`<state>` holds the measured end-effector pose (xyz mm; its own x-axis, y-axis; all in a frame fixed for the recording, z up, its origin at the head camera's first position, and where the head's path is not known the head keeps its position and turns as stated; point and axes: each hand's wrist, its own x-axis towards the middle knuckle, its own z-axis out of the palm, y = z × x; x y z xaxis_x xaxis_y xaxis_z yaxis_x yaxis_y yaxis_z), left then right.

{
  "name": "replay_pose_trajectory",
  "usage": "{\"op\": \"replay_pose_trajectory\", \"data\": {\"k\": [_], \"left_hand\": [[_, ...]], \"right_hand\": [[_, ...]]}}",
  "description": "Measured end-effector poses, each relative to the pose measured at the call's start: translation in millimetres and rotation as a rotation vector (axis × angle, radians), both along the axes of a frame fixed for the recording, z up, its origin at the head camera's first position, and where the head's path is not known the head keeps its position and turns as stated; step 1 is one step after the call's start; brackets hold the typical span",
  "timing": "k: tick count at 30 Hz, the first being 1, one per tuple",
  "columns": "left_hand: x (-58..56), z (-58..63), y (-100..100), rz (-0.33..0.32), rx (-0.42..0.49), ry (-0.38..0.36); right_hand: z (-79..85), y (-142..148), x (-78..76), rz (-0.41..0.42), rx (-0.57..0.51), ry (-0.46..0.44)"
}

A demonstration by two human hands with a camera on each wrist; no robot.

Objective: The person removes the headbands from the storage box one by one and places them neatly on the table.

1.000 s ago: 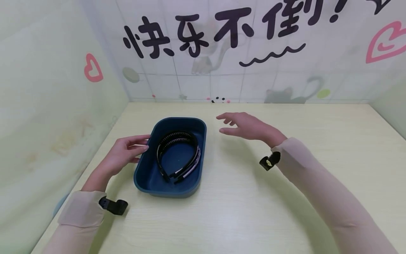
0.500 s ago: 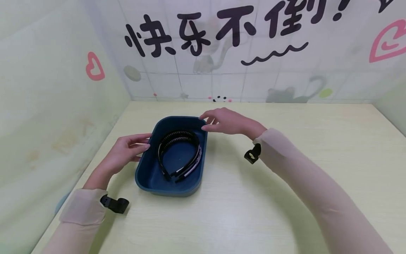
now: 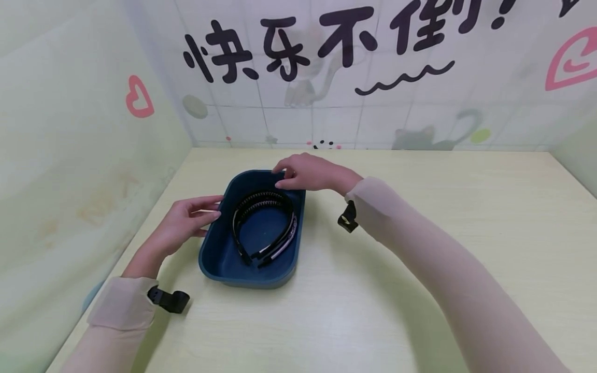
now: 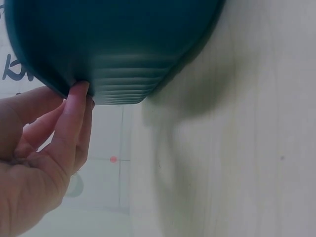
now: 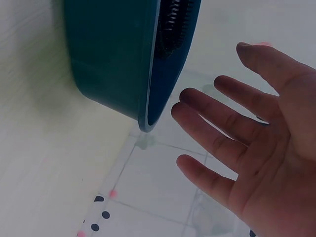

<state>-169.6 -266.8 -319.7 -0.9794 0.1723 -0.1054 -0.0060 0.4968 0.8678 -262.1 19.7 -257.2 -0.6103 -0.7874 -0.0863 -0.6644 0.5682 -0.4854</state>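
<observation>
Left hand (image 3: 188, 220): angled in from the near left, palm turned toward the blue bin (image 3: 258, 228); pinching the left rim, with fingertips (image 4: 80, 89) against the outer wall.
Right hand (image 3: 310, 172): stretched across from the right, poised over the far right corner of the bin, knuckles uppermost; released, holding nothing, with fingers (image 5: 217, 111) spread, slightly bent and apart from the rim in the right wrist view.
Arms: left one short and low in the head view, right one long and diagonal; both in pale, smooth sleeves (image 3: 123, 305) with black wrist straps (image 3: 168, 299).
Bin: on the counter (image 3: 326, 316), left of the middle; a rounded rectangle, smooth and plastic-looking, with high walls, a thin lip and parallel ridges at one end in the left wrist view.
Headbands (image 3: 263, 196): inside the bin, nested together in open loops; glossy black, partly toothed like a comb, with a pale purple patterned band (image 3: 285, 244) along the right side; exact count hard to tell.
Counter: pale, faintly wood-grained, flat, with soft arm shadows.
Backdrop (image 3: 280, 129): white with a thin grid, printed with bold black characters (image 3: 347, 49).
</observation>
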Motion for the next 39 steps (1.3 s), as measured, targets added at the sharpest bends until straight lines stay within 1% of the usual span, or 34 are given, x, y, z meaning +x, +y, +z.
{"op": "replay_pose_trajectory", "data": {"k": [7, 13, 22, 29, 34, 39], "left_hand": [[1.3, -0.6, -0.7, 0.001, -0.003, -0.003], [1.6, -0.5, -0.6, 0.004, 0.003, -0.008], [1.5, 0.7, -1.0, -0.002, 0.000, -0.015], [0.4, 0.5, -2.1, -0.002, -0.001, -0.014], [0.0, 0.6, -1.2, 0.001, 0.004, -0.014], [-0.1, 0.6, 0.0, 0.000, 0.004, -0.015]], "right_hand": [[1.3, -20.9, -1.6, 0.022, 0.071, 0.023], [1.6, -35.7, -2.4, 0.044, 0.097, 0.032], [-0.2, -53.4, -5.0, 0.082, 0.122, 0.006], [0.7, -65.8, -9.4, 0.091, 0.166, -0.017], [-1.3, -70.0, -11.0, 0.098, 0.193, -0.053], [-2.8, -71.2, -12.0, 0.111, 0.200, -0.051]]}}
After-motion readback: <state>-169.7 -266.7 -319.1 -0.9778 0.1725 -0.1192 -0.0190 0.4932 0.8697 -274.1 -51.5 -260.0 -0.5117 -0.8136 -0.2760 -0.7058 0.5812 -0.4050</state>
